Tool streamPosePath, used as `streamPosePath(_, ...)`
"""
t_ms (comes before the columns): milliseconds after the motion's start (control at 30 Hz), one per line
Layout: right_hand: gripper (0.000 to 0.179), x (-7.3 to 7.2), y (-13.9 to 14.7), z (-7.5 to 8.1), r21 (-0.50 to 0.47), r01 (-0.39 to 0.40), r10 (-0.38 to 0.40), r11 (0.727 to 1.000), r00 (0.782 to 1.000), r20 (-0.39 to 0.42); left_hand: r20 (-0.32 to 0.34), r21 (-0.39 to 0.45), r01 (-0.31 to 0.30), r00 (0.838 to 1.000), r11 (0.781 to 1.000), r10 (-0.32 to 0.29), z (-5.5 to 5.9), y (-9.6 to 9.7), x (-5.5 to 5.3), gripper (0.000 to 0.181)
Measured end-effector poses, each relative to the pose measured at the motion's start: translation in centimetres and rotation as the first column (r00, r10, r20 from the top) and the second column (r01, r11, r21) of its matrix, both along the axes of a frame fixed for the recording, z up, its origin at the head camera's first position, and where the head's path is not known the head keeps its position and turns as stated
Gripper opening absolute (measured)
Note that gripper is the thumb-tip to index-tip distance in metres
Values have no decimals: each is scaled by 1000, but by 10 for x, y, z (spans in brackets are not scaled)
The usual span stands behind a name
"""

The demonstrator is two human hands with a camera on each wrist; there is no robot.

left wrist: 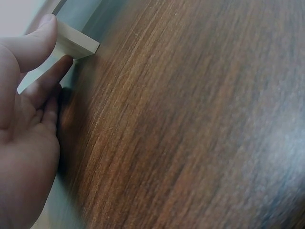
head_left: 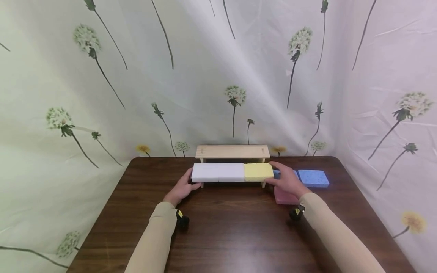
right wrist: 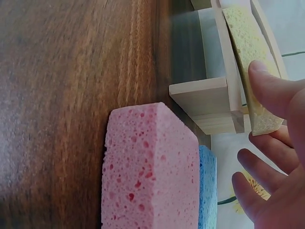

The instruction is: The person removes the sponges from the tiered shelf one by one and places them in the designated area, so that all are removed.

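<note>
Two white blocks (head_left: 205, 172) and a yellow sponge (head_left: 258, 171) lie end to end in a row along the front of a pale wooden stand (head_left: 233, 151). My left hand (head_left: 182, 188) holds the row's left end, thumb at the front edge and fingers round the outer side. At the other end, my right hand (head_left: 288, 182) pinches the yellow sponge; in the right wrist view the thumb presses its front face and a fingertip sits at its lower end. The left wrist view shows the left hand beside a wooden leg (left wrist: 78, 43) of the stand.
A pink sponge (right wrist: 147, 167) lies on the dark wooden table (head_left: 225, 235), partly hidden under the right hand. Behind it are two blue sponges (head_left: 313, 177), one mostly covered by that hand. A flower-printed curtain (head_left: 205, 76) hangs close behind the stand.
</note>
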State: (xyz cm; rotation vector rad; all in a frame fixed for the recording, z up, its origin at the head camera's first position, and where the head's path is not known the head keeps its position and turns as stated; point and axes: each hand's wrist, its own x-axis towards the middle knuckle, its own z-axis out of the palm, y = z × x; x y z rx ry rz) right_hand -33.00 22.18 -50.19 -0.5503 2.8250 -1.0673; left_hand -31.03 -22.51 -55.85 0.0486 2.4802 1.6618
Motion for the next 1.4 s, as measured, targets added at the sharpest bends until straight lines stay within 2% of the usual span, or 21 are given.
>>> streamPosePath(867, 75, 16, 20, 3, -1, 56, -56, 998, 994, -94, -7, -3, 5, 1000, 1000, -5, -1, -1, -1, 82)
streamPosePath(1400, 72, 27, 37, 8, -5, 84, -84, 996, 991, -103, -13, -3, 7, 1000, 1000, -7, 3, 2, 4, 82)
